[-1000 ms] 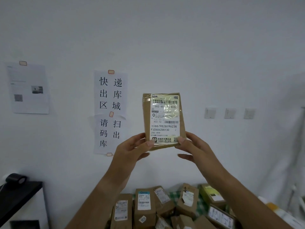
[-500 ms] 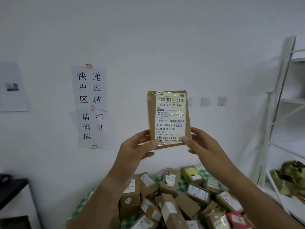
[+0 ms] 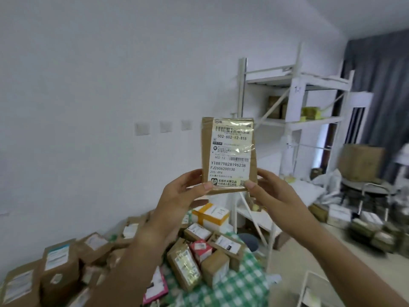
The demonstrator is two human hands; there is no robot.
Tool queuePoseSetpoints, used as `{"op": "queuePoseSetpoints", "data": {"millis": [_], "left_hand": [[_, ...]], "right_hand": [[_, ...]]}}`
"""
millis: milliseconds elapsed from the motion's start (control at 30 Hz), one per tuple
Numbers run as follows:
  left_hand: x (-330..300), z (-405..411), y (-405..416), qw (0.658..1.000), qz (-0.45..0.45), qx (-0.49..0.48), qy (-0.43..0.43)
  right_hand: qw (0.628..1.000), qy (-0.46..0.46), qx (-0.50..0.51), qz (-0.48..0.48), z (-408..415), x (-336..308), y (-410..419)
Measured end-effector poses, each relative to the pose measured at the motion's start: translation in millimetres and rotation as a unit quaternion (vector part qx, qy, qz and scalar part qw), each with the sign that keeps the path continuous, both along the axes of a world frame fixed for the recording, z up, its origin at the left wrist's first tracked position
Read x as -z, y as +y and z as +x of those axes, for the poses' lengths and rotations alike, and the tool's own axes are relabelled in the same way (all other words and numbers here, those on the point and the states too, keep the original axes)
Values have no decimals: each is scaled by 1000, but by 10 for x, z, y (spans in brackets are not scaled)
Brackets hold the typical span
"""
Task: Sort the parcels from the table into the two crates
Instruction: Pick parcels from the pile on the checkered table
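Note:
I hold a flat brown parcel (image 3: 229, 155) upright at chest height, its white shipping label facing me. My left hand (image 3: 184, 193) pinches its lower left corner and my right hand (image 3: 269, 191) pinches its lower right corner. Below my arms, several brown parcels (image 3: 59, 264) and a red box (image 3: 201, 249) lie heaped on a table with a green checked cloth (image 3: 234, 286). A white box with an orange band (image 3: 211, 214) sits at the pile's far end. No crate is in view.
A white metal shelving rack (image 3: 296, 111) stands against the wall to the right, with small boxes on it. Further right are a large cardboard box (image 3: 360, 162), dark curtains (image 3: 380, 85) and packages scattered on the floor. A white frame edge (image 3: 309, 282) sits at lower right.
My view has swung to the right: the wall notices have left the frame and the shelving rack and curtains have come in. Both hands keep the same hold on the parcel.

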State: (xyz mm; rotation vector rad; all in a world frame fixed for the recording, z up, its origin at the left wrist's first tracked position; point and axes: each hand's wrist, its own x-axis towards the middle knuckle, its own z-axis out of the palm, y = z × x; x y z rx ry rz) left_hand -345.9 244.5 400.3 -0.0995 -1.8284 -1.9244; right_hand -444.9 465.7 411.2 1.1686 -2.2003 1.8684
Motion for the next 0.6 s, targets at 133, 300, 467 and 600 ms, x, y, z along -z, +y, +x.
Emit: {"op": "queuePoseSetpoints", "data": {"millis": [133,300,467,600], "left_hand": [[7,-428,803,997,0,74,1],[24,-910,1601,987,-10,161,-12],[172,-1455,2137,975,-16,221,-34],[363,-1927,2433,960,-1,277,-43]], "right_hand": [[997,-12,79,-4,-85,8,888],[989,-24,149,-11,-137,51,1749],[975,-41,219,-18,-304,218,2305],[958,-53,280,-9,-548,361,2577]]}}
